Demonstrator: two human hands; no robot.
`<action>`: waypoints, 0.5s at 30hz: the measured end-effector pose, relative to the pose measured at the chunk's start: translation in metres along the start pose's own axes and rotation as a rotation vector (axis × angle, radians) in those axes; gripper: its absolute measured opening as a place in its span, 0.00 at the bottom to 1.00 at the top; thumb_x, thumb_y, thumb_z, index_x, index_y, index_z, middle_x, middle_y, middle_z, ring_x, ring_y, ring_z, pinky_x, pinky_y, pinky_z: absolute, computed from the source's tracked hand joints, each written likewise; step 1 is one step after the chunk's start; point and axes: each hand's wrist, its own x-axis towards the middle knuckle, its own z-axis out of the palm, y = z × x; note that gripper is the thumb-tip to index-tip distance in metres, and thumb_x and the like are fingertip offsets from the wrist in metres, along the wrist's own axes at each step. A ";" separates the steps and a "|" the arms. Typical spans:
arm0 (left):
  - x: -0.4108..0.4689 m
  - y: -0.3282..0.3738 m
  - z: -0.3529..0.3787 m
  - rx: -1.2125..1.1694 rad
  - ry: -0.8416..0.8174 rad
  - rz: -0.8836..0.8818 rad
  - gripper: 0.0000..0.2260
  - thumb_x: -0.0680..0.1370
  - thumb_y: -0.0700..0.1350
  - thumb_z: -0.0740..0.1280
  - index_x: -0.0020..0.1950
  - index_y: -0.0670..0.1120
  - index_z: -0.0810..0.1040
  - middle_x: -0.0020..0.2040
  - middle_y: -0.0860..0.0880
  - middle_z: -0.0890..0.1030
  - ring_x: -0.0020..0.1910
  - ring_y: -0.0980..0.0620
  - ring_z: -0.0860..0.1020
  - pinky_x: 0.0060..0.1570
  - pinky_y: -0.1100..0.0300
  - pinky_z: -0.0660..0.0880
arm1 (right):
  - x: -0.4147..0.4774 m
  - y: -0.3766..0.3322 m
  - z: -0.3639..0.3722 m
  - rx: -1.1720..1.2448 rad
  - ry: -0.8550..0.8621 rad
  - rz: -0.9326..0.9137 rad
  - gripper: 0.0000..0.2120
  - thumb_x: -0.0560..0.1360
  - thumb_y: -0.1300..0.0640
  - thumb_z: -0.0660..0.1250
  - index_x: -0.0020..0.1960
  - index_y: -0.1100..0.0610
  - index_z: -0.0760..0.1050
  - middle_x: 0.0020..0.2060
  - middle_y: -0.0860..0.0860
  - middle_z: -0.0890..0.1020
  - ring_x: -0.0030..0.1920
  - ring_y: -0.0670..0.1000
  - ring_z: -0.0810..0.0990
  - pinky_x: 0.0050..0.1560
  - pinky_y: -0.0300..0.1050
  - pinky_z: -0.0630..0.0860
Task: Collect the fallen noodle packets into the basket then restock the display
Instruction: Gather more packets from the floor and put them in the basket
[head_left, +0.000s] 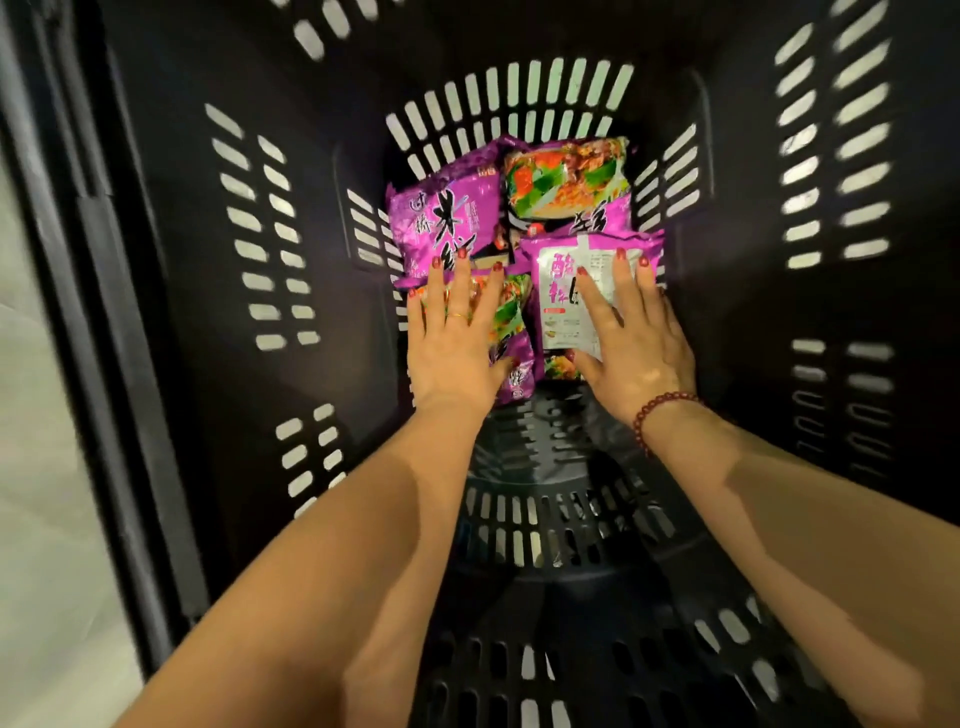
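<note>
I look down into a deep black slotted basket (291, 270). Several purple noodle packets lie at its far end. My left hand (454, 343) lies flat, fingers spread, on a packet showing green and orange food (511, 317). My right hand (631, 338) rests flat on a purple packet turned back-side up with a silver label (563, 306). Beyond them lie a purple packet with black characters (441, 223) and another showing a food picture (566, 176). Neither hand grips a packet; both press on top.
The basket's slotted floor (540, 525) nearest me holds nothing. Tall slotted walls rise on the left and on the right (841, 171). A pale floor (47, 467) shows outside the basket's left rim.
</note>
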 end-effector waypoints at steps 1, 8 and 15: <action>-0.005 0.003 -0.009 -0.095 0.036 -0.004 0.40 0.78 0.59 0.65 0.80 0.55 0.42 0.80 0.46 0.41 0.78 0.42 0.40 0.76 0.45 0.41 | -0.005 -0.004 -0.008 0.045 0.006 0.012 0.38 0.78 0.47 0.64 0.79 0.48 0.44 0.78 0.53 0.42 0.77 0.55 0.39 0.76 0.53 0.46; -0.061 0.011 -0.098 -0.498 0.169 0.030 0.30 0.76 0.46 0.69 0.76 0.51 0.63 0.76 0.48 0.63 0.76 0.47 0.58 0.73 0.49 0.61 | -0.061 -0.044 -0.083 0.267 0.086 0.103 0.33 0.76 0.52 0.67 0.77 0.52 0.55 0.76 0.55 0.57 0.76 0.57 0.54 0.75 0.56 0.56; -0.146 -0.018 -0.226 -0.558 0.172 0.277 0.24 0.75 0.44 0.69 0.72 0.46 0.71 0.68 0.49 0.73 0.68 0.50 0.67 0.67 0.56 0.67 | -0.156 -0.086 -0.185 0.351 0.194 0.195 0.28 0.72 0.54 0.71 0.69 0.57 0.69 0.67 0.56 0.72 0.67 0.58 0.69 0.67 0.54 0.68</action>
